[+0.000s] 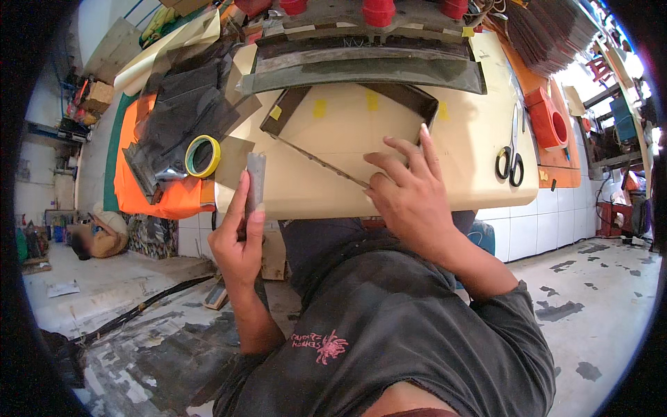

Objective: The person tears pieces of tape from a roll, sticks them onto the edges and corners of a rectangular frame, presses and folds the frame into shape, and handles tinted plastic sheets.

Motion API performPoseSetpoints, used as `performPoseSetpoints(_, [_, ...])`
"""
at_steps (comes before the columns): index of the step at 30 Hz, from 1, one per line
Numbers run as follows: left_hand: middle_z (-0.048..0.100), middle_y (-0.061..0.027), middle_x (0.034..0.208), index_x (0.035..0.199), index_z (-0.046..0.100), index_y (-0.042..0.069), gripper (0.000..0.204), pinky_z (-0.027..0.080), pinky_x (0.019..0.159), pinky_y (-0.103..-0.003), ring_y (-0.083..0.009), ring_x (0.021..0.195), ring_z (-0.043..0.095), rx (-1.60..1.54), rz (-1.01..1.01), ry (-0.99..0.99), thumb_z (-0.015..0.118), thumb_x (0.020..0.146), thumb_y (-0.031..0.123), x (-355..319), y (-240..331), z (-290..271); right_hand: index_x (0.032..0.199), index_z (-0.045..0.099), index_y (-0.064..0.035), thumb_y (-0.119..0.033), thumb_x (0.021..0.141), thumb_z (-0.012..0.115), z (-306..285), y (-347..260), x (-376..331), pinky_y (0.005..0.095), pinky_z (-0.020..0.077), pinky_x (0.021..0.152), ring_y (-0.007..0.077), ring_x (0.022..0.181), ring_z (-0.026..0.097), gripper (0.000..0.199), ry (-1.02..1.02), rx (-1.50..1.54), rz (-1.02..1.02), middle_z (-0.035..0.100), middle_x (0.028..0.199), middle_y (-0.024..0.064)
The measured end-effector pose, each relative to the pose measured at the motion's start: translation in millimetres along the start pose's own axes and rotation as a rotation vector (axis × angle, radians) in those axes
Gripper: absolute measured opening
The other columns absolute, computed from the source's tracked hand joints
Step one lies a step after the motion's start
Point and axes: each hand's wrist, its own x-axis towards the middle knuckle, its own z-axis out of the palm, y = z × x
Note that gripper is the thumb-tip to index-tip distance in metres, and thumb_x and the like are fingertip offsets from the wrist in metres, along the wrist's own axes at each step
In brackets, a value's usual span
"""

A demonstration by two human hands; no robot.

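Observation:
My left hand [237, 240] pinches a short grey flat piece [256, 182] upright between thumb and fingers, just off the table's near edge. My right hand [411, 191] rests over the near right side of a dark four-sided frame [283, 112], fingers spread. Its fingertips reach the frame's near right corner; whether they press on it I cannot tell. The frame lies on the cream tabletop sheet [326, 201], its thin near edge slanting toward my right hand. Behind it lies a long dark curved panel [368, 75], covering the frame's far corner.
A yellow tape roll [213, 169] sits on dark mesh sheets [184, 104] at the left, over orange cloth [135, 184]. Black-handled scissors [511, 158] and a red tape dispenser [547, 118] lie at the right. Another person [108, 236] is low on the floor, far left.

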Motion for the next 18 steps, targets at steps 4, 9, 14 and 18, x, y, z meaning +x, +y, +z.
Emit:
performPoseSetpoints(4, [0.080,-0.0093,0.122,0.153,0.062,0.008,0.050,0.048,0.065,-0.026,-0.0078,0.069,0.050,0.000,-0.004,-0.005,0.070,0.105,0.021,-0.3,-4.0,-5.6,0.089,0.072,-0.0114,-0.020,0.083,0.079,-14.0,12.3,-3.4,0.0640,0.0232,0.132,0.0309,0.142,0.054,0.012,-0.037,0.013,-0.004,0.071,0.129,0.0019])
performPoseSetpoints(9, [0.080,-0.0078,0.115,0.154,0.061,0.009,0.052,0.047,0.065,-0.026,-0.0072,0.070,0.049,-0.011,-0.018,-0.011,0.069,0.105,0.019,-0.8,3.1,-4.8,0.090,0.073,-0.0116,-0.022,0.084,0.079,-41.6,33.5,-12.3,0.0638,0.0232,0.132,0.0304,0.142,0.054,0.013,-0.076,-0.044,-0.013,0.071,0.132,0.0015])
performPoseSetpoints(14, [0.079,-0.0078,0.116,0.155,0.060,0.009,0.052,0.048,0.067,-0.025,-0.0069,0.071,0.050,-0.018,-0.021,-0.023,0.068,0.104,0.018,-2.9,14.0,-4.6,0.089,0.074,-0.0110,-0.021,0.087,0.074,-62.0,42.1,-17.5,0.0610,0.0216,0.134,0.0315,0.143,0.054,0.010,-0.138,-0.094,0.007,0.071,0.133,0.0036])
performPoseSetpoints(18, [0.073,-0.0110,0.133,0.156,0.059,0.006,0.052,0.049,0.088,-0.030,-0.0127,0.102,0.058,-0.029,-0.086,-0.051,0.066,0.106,0.019,-6.9,23.1,-5.8,0.099,0.072,-0.0074,-0.017,0.090,0.065,-51.7,19.8,-1.3,0.0533,0.0384,0.122,0.0308,0.121,0.062,0.015,-0.090,-0.117,-0.071,0.070,0.111,0.0094])
